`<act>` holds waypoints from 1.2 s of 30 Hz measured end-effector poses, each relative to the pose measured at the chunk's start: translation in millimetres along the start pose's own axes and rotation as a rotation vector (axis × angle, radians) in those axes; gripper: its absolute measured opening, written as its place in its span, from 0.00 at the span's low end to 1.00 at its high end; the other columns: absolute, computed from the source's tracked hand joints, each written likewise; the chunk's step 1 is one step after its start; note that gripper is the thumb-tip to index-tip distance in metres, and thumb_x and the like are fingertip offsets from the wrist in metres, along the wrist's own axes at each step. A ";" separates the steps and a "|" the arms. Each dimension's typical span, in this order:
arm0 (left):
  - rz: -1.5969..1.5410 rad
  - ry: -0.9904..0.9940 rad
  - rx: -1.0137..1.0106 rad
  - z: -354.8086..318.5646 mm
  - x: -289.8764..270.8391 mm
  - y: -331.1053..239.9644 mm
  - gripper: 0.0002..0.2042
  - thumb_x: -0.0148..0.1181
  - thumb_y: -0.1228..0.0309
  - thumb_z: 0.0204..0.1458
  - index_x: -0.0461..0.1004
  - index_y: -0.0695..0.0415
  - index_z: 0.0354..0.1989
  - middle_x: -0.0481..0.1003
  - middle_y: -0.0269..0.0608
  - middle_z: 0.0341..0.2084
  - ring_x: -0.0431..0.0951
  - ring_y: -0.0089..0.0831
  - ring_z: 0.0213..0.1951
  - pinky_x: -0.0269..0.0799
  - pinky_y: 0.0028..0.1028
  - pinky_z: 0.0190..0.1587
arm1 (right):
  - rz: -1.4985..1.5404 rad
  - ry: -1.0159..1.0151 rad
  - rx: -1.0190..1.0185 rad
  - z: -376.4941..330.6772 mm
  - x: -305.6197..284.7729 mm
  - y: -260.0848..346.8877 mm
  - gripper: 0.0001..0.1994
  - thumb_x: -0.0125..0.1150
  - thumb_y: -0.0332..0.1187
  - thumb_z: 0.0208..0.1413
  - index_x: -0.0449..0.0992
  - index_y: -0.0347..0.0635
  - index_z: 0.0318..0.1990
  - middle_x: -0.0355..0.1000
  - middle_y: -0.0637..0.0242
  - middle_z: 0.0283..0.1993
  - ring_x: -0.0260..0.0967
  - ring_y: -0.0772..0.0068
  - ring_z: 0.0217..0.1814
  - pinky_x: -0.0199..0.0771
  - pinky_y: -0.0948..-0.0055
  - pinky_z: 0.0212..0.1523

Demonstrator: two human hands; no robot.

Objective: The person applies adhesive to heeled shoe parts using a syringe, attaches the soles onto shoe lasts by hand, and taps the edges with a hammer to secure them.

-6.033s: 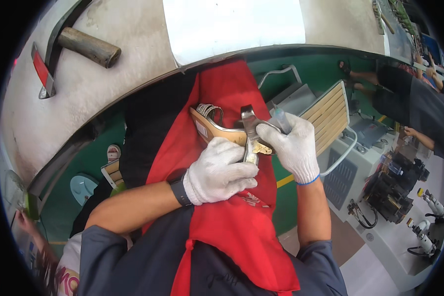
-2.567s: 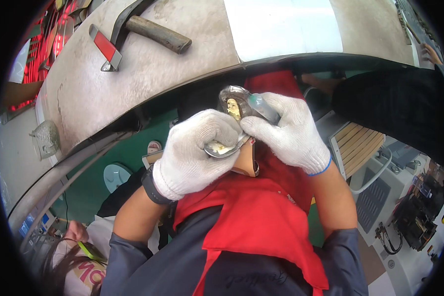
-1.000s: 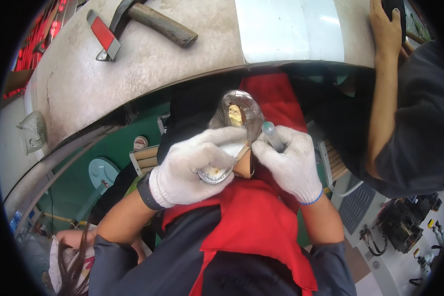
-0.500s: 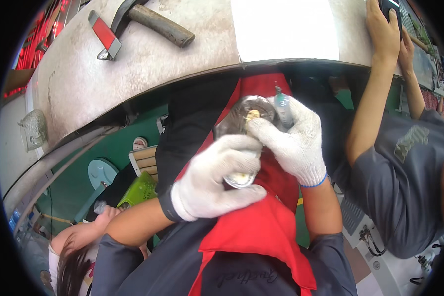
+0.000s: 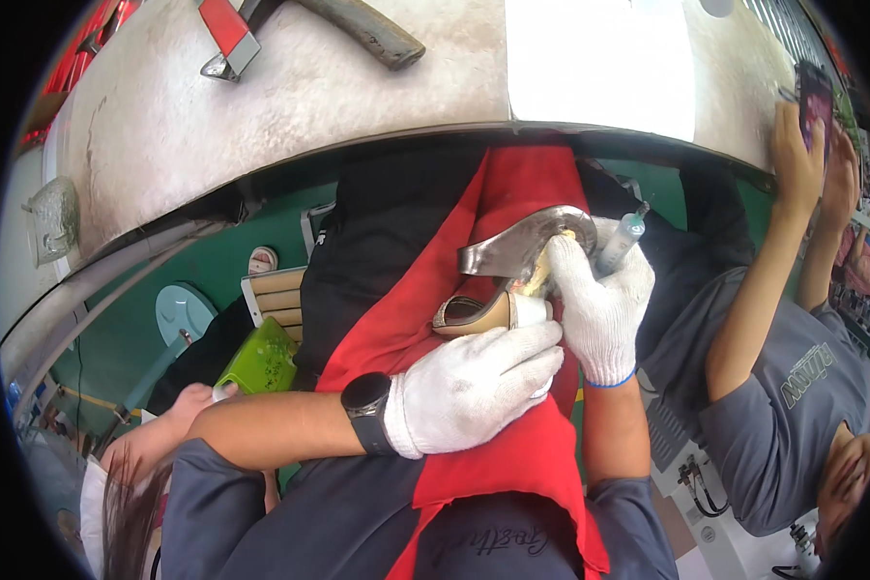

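Both my hands wear white knit gloves and meet over the red apron (image 5: 387, 300) on my lap. My left hand (image 5: 478, 387) curls round a shoe (image 5: 498, 319) with a tan lining and a glittery edge; the palm hides much of it. In my right hand (image 5: 604, 300) is a shiny, curved, dark-silver piece (image 5: 498, 253), like a shoe sole. That same hand keeps a clear syringe (image 5: 619, 246) with a teal end, tip up, between thumb and fingers. Yellowish material (image 5: 535, 277) shows between the silver piece and the shoe, by my right thumb.
Ahead, a stained workbench (image 5: 338, 116) bears a hammer (image 5: 382, 34), a red-and-silver tool (image 5: 228, 29) and a white sheet (image 5: 599, 68). A glass cup (image 5: 53, 217) stands far left. A green bin (image 5: 264, 356) and another person are at left. A co-worker at right holds a phone (image 5: 814, 101).
My hands have shifted right. The silver piece has swung sideways, its narrow end now pointing left, and the shoe has turned so its tan inside shows. The syringe stays in my right hand.
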State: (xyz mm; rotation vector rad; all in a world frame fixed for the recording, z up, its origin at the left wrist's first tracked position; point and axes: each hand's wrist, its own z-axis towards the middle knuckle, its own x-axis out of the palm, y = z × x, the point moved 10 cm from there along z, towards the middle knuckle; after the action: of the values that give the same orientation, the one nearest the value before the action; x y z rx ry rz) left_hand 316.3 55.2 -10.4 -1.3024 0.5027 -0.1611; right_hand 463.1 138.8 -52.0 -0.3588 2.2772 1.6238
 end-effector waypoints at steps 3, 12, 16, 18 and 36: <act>-0.047 0.013 -0.005 0.8 -1.9 0.1 0.21 0.77 0.75 0.56 0.81 0.62 0.58 0.81 0.54 0.59 0.87 0.50 0.51 0.86 0.41 0.50 | 0.000 -0.028 -0.020 -2.4 -3.3 0.0 0.12 0.75 0.28 0.64 0.87 0.33 0.51 0.86 0.68 0.39 0.77 0.83 0.38 0.80 0.75 0.42; -0.706 -0.364 -0.460 7.1 -49.0 29.2 0.24 0.73 0.72 0.65 0.68 0.65 0.63 0.81 0.43 0.51 0.84 0.23 0.47 0.83 0.31 0.53 | 0.371 -0.142 -0.240 -21.6 -11.8 51.7 0.11 0.76 0.21 0.64 0.84 0.32 0.52 0.85 0.67 0.44 0.75 0.84 0.40 0.77 0.79 0.44; -0.992 0.057 -0.747 23.4 -29.8 53.7 0.13 0.63 0.61 0.74 0.77 0.62 0.49 0.78 0.35 0.39 0.79 0.20 0.39 0.74 0.26 0.45 | 0.288 -0.112 -0.221 -10.1 -7.2 37.0 0.11 0.76 0.20 0.65 0.84 0.32 0.53 0.84 0.66 0.46 0.77 0.82 0.44 0.78 0.77 0.46; -0.979 0.117 -0.717 26.9 -19.2 63.8 0.15 0.62 0.59 0.74 0.81 0.61 0.48 0.80 0.36 0.38 0.81 0.24 0.37 0.75 0.27 0.45 | 0.201 -0.137 -0.223 -5.9 -9.9 37.2 0.10 0.74 0.23 0.66 0.84 0.33 0.52 0.84 0.68 0.43 0.77 0.83 0.43 0.78 0.77 0.46; -0.966 -0.373 -0.634 47.6 -37.4 116.4 0.18 0.58 0.63 0.75 0.79 0.66 0.60 0.87 0.49 0.45 0.86 0.35 0.48 0.80 0.36 0.57 | -0.175 -0.194 -0.136 2.7 -11.3 -5.0 0.19 0.74 0.31 0.66 0.81 0.34 0.62 0.84 0.62 0.39 0.80 0.68 0.36 0.82 0.66 0.42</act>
State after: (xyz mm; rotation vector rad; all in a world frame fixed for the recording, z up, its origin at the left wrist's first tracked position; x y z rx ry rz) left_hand 285.3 143.3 -102.5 -2.0652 -0.4773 -0.5755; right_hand 475.7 140.0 -52.7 -0.4020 1.9438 1.6509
